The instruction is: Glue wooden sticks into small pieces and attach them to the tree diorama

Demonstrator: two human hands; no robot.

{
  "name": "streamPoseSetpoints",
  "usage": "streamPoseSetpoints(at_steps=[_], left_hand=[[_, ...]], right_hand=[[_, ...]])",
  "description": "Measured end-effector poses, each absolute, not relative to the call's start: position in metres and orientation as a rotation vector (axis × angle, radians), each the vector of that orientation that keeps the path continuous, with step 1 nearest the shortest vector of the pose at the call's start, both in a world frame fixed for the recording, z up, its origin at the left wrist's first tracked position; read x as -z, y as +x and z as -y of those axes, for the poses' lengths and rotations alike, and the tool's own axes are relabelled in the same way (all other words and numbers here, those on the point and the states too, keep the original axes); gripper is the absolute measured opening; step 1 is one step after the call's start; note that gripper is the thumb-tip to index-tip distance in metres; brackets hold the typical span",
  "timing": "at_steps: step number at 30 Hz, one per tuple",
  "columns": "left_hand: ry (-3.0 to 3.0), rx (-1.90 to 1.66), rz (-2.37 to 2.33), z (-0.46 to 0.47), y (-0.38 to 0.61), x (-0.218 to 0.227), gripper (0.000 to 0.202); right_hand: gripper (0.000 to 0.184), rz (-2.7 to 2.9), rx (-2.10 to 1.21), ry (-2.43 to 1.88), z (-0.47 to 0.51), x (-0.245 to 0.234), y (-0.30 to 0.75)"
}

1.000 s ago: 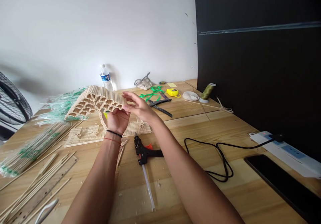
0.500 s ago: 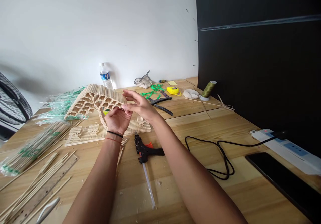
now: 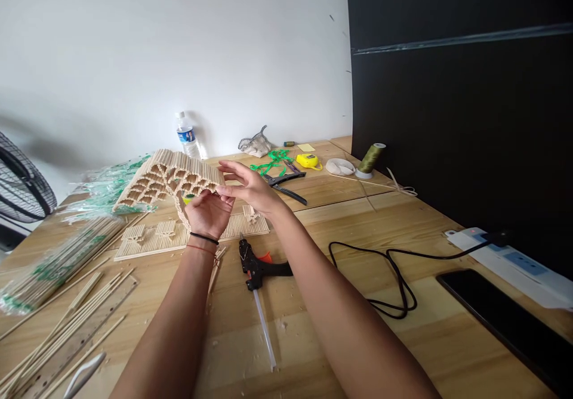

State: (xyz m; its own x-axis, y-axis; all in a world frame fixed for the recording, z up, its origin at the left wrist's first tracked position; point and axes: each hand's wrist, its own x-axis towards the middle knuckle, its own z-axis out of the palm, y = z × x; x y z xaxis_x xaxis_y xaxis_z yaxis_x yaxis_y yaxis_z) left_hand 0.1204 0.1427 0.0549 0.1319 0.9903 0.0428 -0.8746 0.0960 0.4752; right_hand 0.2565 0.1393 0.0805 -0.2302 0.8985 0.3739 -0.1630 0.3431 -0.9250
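Observation:
A roof-shaped model of glued wooden sticks [image 3: 179, 166], with honeycomb-like cells and a slanting stem beneath, is held up above the table. My left hand [image 3: 208, 213] is closed under its right part, palm toward me, some fingertips hidden behind the model. My right hand [image 3: 250, 187] grips the model's right edge, thumb in front and fingers along the top. Below lies a flat stick base [image 3: 156, 243] with small stick pieces standing on it, partly hidden by my left hand. A black glue gun [image 3: 259, 266] with a clear glue stick lies beside my right forearm.
Bundled sticks in plastic [image 3: 62, 262] and loose sticks over a ruler [image 3: 76, 345] lie left. Pliers [image 3: 289, 187], a yellow tape measure [image 3: 308, 161] and a thread spool [image 3: 370, 160] stand behind. A black cable [image 3: 398, 280], power strip [image 3: 514, 265] and phone [image 3: 505, 327] are right.
Almost nothing differs. The whole view has shifted very slightly, and both hands keep the same hold on the stick model.

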Motion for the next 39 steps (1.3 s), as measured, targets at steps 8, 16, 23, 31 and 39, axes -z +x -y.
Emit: streamPoseSetpoints(at_steps=[8, 16, 23, 31, 39], left_hand=[[0.373, -1.455, -0.363, -0.147, 0.12, -0.056, 0.04], [0.273, -1.479, -0.415, -0.152, 0.12, -0.056, 0.042], [0.272, -1.457, -0.411, -0.148, 0.123, -0.06, 0.04], [0.253, -1.446, -0.424, -0.146, 0.124, -0.064, 0.044], [0.267, -1.462, -0.435, -0.146, 0.123, -0.062, 0.046]], right_hand=[[0.038, 1.53, -1.008, -1.116, -0.145, -0.078, 0.279], [0.03, 1.784, -1.222, -1.287, -0.132, -0.087, 0.274], [0.036, 1.823, -1.284, -1.337, -0.128, -0.09, 0.263], [0.03, 1.871, -1.404, -1.337, -0.125, -0.098, 0.266], [0.028, 1.88, -1.358, -1.363, -0.122, -0.101, 0.263]])
